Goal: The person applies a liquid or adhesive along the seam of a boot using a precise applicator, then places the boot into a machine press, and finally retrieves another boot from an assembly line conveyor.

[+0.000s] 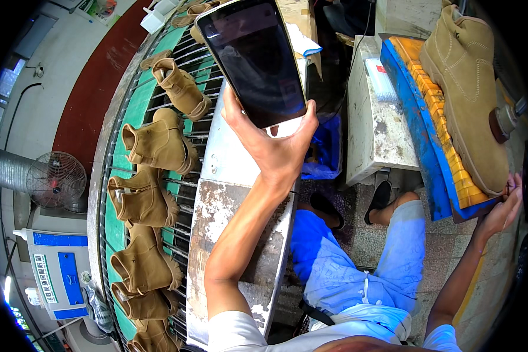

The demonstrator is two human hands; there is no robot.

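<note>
A smartphone (252,61) with a dark, reflective screen is held up over the bench by my left hand (278,138), its thumb and fingers closed round the phone's lower end. On the far right a tan boot (466,88) lies along an orange ribbed pad (425,88) in a blue metal frame (413,129). A round brown presser (503,123) on a metal rod rests against the boot's upper. My right hand (501,211) is at the boot's toe, its fingers curled against the tip; the dark rim of the picture partly hides them.
Several tan boots (158,141) stand in a row on a barred conveyor (185,193) with green strips. A worn metal bench edge (246,234) runs beside it. A grimy white cabinet (378,129) and a blue-lined bin (325,152) stand ahead. A caged fan (56,179) is at left.
</note>
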